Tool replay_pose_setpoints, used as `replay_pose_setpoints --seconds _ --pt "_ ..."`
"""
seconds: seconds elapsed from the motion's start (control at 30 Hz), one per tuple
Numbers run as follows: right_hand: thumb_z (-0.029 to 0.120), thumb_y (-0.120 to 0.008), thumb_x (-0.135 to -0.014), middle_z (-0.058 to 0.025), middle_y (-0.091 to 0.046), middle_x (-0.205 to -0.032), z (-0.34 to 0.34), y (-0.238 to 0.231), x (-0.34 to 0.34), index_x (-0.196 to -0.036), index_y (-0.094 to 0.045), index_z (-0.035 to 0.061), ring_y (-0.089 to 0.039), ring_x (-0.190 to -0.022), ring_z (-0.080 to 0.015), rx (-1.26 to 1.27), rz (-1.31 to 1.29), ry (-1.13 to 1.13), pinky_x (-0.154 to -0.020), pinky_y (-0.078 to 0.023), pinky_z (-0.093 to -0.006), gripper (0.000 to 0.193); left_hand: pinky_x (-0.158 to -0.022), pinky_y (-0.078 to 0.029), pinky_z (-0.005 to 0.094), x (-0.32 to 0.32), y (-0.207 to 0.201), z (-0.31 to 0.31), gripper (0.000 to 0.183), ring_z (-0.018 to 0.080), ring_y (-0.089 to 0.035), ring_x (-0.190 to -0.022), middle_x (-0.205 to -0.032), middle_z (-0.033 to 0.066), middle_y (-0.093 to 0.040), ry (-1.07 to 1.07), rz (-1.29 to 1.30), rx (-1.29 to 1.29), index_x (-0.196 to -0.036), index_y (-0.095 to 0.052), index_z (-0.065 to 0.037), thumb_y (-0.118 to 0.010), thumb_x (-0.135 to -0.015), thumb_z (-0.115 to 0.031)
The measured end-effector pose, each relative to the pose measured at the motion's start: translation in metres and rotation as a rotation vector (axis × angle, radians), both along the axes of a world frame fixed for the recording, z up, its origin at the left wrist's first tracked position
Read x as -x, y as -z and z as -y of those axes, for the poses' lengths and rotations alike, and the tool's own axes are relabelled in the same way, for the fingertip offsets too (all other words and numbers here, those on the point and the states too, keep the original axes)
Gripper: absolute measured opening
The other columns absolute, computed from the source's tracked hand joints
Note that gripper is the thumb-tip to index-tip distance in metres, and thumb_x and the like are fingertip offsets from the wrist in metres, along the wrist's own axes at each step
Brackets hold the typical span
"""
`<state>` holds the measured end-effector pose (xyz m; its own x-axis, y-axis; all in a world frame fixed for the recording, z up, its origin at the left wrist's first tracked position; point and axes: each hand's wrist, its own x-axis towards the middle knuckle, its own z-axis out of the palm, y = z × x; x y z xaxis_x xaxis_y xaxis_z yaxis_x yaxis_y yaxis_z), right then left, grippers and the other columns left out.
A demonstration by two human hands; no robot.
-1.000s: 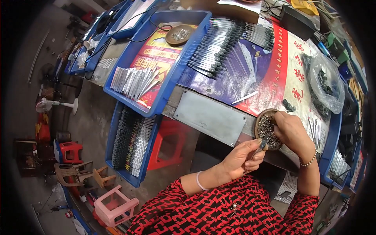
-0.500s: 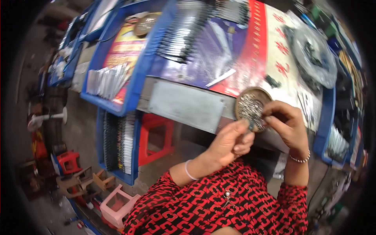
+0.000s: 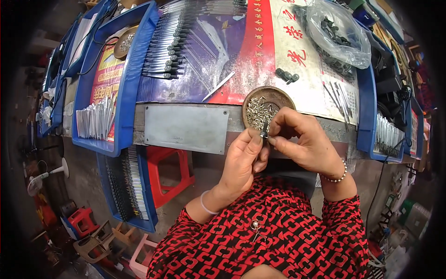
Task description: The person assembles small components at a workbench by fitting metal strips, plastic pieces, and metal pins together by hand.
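Note:
My left hand [image 3: 242,160] pinches a small black part [image 3: 264,133] between thumb and fingertips, in front of my chest. Closed in a pinch as well, my right hand [image 3: 312,144] meets the part from the other side; anything tiny in its fingertips is too small to make out. Just beyond the fingers, a round brown bowl [image 3: 284,96] at the table's near edge is filled with small shiny metal pins or screws [image 3: 260,111]. Past the bowl lie a few loose black pieces [image 3: 286,75]. A slim pale metal strip [image 3: 218,87] lies to their left.
Silver rods with black ends [image 3: 169,51] lie in a row at the back left. Blue trays [image 3: 121,104] of metal strips flank the table. A clear plastic bag [image 3: 341,39] of black pieces sits far right, near thin rods [image 3: 341,100]. A red stool [image 3: 169,186] stands below.
The whole view has shifted, so the table appears further left and more level. My right hand has come from the bowl's edge to the black part in my left fingers.

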<state>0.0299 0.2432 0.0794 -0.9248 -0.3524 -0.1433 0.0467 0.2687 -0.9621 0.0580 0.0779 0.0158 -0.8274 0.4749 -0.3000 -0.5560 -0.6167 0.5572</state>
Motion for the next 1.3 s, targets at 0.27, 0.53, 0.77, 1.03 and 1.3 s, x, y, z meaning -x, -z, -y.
replay_pose_setpoints --seconds 0.27,0.53,0.77,1.03,1.3 --pt "-0.001 -0.056 -0.078 -0.0088 -0.056 -0.07 0.006 -0.002 -0.004 -0.093 -0.047 0.0007 -0.058 -0.066 -0.0143 -0.052 -0.047 0.036 -0.063 -0.047 -0.0274 0.018 -0.044 -0.029 0.0175 -0.001 -0.003 -0.003 0.023 0.005 -0.038 -0.048 -0.066 -0.0006 -0.049 -0.04 -0.085 0.089 -0.104 -0.051 -0.007 -0.052 -0.093 -0.028" --pt "-0.001 -0.057 -0.079 -0.0034 -0.054 -0.082 0.005 0.011 -0.013 -0.101 -0.044 0.0007 -0.055 -0.072 -0.0088 -0.013 -0.042 0.099 -0.064 -0.046 -0.0238 0.026 -0.044 -0.032 0.015 -0.003 0.001 -0.003 0.015 0.0032 -0.042 -0.053 -0.069 -0.0016 -0.05 -0.021 -0.032 0.065 -0.095 -0.049 -0.008 -0.053 -0.093 -0.023" --pt "-0.001 -0.057 -0.079 -0.0056 -0.056 -0.093 0.002 0.018 -0.015 -0.11 -0.045 -0.0011 -0.054 -0.072 -0.0079 0.082 0.037 0.13 -0.065 -0.046 -0.024 0.033 -0.043 -0.029 0.017 -0.001 0.001 -0.003 0.019 0.005 -0.038 -0.048 -0.067 -0.0002 -0.048 0.11 0.135 -0.162 -0.097 -0.049 -0.01 -0.049 -0.095 -0.028" --pt "0.006 -0.058 -0.087 -0.001 -0.055 -0.087 -0.006 0.022 -0.01 -0.116 -0.051 -0.0059 -0.049 -0.073 -0.0036 0.548 0.396 0.064 -0.064 -0.041 -0.0187 0.032 -0.043 -0.028 0.0173 -0.003 0.005 -0.003 0.024 0.0047 -0.035 -0.045 -0.068 0.0 -0.048 0.162 0.251 -0.399 -0.108 -0.048 -0.01 -0.047 -0.096 -0.03" --pt "0.012 -0.06 -0.087 0.0003 -0.058 -0.082 -0.001 0.032 -0.02 -0.105 -0.058 -0.0017 -0.052 -0.069 -0.0028 0.36 0.262 0.107 -0.06 -0.042 -0.0178 0.023 -0.043 -0.028 0.0166 -0.006 -0.004 -0.008 0.026 0.0039 -0.035 -0.045 -0.068 -0.0006 -0.048 0.153 0.241 -0.32 -0.108 -0.049 -0.007 -0.048 -0.095 -0.03"
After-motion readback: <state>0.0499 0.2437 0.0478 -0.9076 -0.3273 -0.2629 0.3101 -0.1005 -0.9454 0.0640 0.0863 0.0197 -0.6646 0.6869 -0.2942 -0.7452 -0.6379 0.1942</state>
